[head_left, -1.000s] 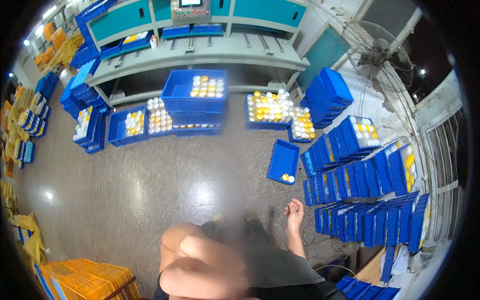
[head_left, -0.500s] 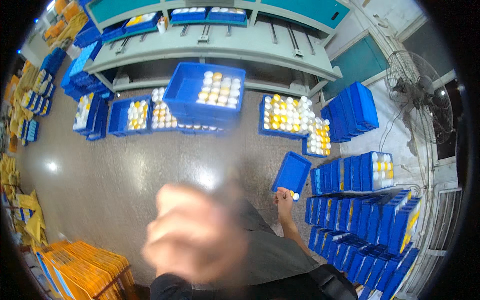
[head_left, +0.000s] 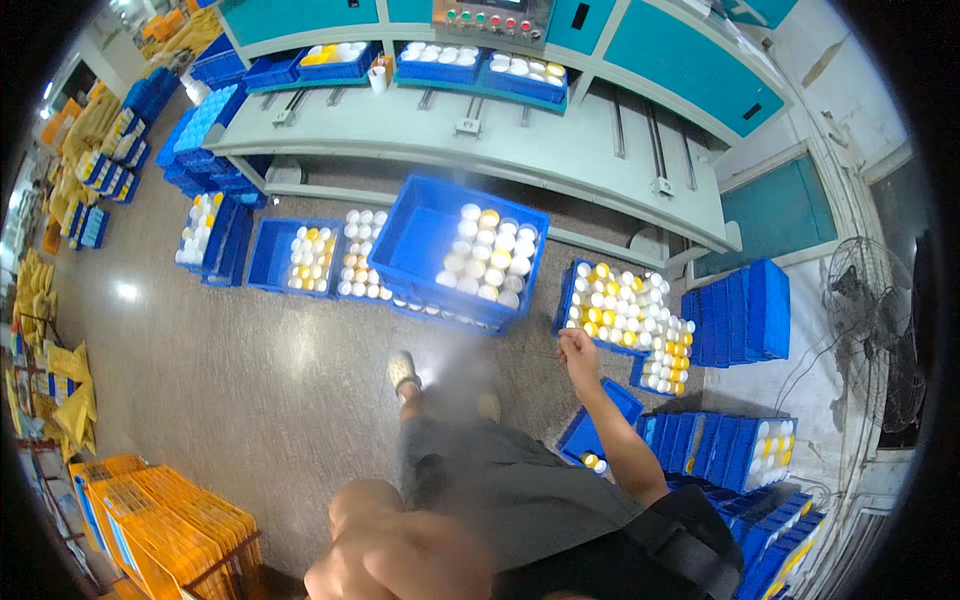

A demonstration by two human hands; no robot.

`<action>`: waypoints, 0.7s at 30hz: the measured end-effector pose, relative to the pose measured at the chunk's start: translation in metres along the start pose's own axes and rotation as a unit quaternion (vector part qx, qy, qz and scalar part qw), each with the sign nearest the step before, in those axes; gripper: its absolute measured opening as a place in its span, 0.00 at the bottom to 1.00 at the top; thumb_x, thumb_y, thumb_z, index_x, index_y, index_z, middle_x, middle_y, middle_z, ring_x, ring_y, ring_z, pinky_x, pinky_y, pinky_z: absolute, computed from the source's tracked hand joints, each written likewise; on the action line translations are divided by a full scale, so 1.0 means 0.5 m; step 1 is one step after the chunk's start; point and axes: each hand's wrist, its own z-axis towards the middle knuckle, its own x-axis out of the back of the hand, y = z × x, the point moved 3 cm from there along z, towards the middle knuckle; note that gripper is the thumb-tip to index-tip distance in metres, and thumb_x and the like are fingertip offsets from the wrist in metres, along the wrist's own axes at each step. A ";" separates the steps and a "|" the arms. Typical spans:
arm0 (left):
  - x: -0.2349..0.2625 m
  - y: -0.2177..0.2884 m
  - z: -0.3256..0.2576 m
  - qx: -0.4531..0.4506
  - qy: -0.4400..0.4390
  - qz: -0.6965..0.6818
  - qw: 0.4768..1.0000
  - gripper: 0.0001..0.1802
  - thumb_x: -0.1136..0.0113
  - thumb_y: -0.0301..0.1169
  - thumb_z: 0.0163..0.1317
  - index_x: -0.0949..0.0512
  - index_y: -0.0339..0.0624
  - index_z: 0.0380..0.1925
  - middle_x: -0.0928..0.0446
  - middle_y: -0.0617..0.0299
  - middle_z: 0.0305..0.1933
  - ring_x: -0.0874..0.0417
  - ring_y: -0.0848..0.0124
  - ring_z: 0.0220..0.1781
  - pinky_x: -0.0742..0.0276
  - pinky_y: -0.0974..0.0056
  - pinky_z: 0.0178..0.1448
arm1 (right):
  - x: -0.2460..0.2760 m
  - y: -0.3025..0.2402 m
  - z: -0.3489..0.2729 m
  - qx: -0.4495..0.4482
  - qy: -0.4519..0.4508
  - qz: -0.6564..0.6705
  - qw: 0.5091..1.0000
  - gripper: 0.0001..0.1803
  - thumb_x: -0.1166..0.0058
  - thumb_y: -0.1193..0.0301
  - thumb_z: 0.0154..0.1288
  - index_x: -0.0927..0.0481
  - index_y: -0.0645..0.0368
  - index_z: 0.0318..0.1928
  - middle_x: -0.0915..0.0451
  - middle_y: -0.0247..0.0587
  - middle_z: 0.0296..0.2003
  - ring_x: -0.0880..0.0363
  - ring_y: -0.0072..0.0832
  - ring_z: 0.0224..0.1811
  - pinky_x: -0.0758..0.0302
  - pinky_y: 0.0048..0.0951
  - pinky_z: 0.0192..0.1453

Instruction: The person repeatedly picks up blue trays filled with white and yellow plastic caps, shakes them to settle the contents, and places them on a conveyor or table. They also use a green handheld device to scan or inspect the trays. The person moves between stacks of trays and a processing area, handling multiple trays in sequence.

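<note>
My right hand (head_left: 578, 356) reaches out at centre right, its fingers drawn together beside the near edge of a blue crate (head_left: 565, 300). Whatever sits in those fingers, if anything, is too small to make out. White and yellow round-topped pieces (head_left: 612, 300) stand in rows in that crate. Below my right forearm lies a small blue tray (head_left: 618, 402), partly covered by the arm, with a few white and yellow round pieces (head_left: 594, 463) at its near end. Large and blurred at the lower edge, my left hand (head_left: 400, 550) is close to the camera; its fingers are hidden.
A stacked blue crate (head_left: 410, 235), partly filled with round pieces, stands ahead. Behind runs a long pale machine bench (head_left: 560, 170). Blue crates (head_left: 745, 310) and a standing fan (head_left: 880, 340) line the right side. Orange crates (head_left: 170, 530) stand at lower left.
My right hand has left the small blue tray and moved forward to the crate of round pieces. My left hand has dropped lower in view. The camera view has shifted, showing more of the bench.
</note>
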 end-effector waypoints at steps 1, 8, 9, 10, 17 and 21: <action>0.034 -0.009 0.012 -0.020 -0.003 0.004 1.000 0.19 0.43 0.18 0.55 0.34 0.49 0.10 0.17 0.77 0.32 0.29 0.72 0.29 0.35 0.66 0.26 | -0.030 -0.011 0.025 0.006 -0.006 -0.002 1.000 0.08 0.50 0.73 0.72 0.23 0.60 0.48 0.23 0.30 0.29 0.26 0.16 0.27 0.30 0.20 0.29; 0.370 -0.083 0.080 0.100 -0.121 -0.055 0.986 0.03 0.43 0.25 0.59 0.21 0.43 0.28 0.16 0.64 0.41 0.20 0.67 0.42 0.27 0.63 0.37 | -0.223 0.016 0.142 0.016 0.010 0.015 1.000 0.07 0.47 0.72 0.70 0.22 0.62 0.45 0.24 0.31 0.28 0.28 0.17 0.27 0.29 0.21 0.32; 0.438 -0.110 0.079 0.145 -0.179 -0.089 0.969 0.01 0.39 0.25 0.60 0.19 0.41 0.30 0.17 0.61 0.40 0.20 0.64 0.41 0.27 0.61 0.40 | -0.242 0.023 0.148 0.017 0.024 0.025 0.999 0.08 0.46 0.72 0.69 0.22 0.62 0.45 0.23 0.31 0.28 0.27 0.18 0.28 0.28 0.23 0.33; 0.509 -0.132 0.079 0.192 -0.239 -0.122 0.944 0.03 0.34 0.26 0.60 0.18 0.39 0.33 0.18 0.59 0.40 0.21 0.61 0.41 0.27 0.59 0.43 | -0.277 0.033 0.150 -0.006 0.043 0.034 0.998 0.08 0.45 0.72 0.69 0.22 0.62 0.45 0.23 0.32 0.28 0.26 0.20 0.28 0.27 0.24 0.34; 0.825 -0.213 0.034 0.503 -0.320 -0.185 0.781 0.13 0.41 0.33 0.68 0.16 0.36 0.45 0.19 0.53 0.48 0.21 0.59 0.51 0.27 0.55 0.53 | -0.501 -0.072 0.182 -0.148 0.007 -0.097 0.984 0.17 0.43 0.65 0.67 0.21 0.62 0.51 0.18 0.46 0.43 0.18 0.36 0.43 0.22 0.35 0.46; 0.948 -0.261 0.024 0.568 -0.215 -0.266 0.749 0.12 0.40 0.34 0.68 0.17 0.36 0.43 0.19 0.54 0.46 0.20 0.63 0.50 0.27 0.59 0.55 | -0.574 -0.180 0.252 -0.091 -0.050 -0.153 0.983 0.19 0.42 0.62 0.67 0.21 0.62 0.50 0.18 0.48 0.45 0.18 0.39 0.46 0.22 0.37 0.47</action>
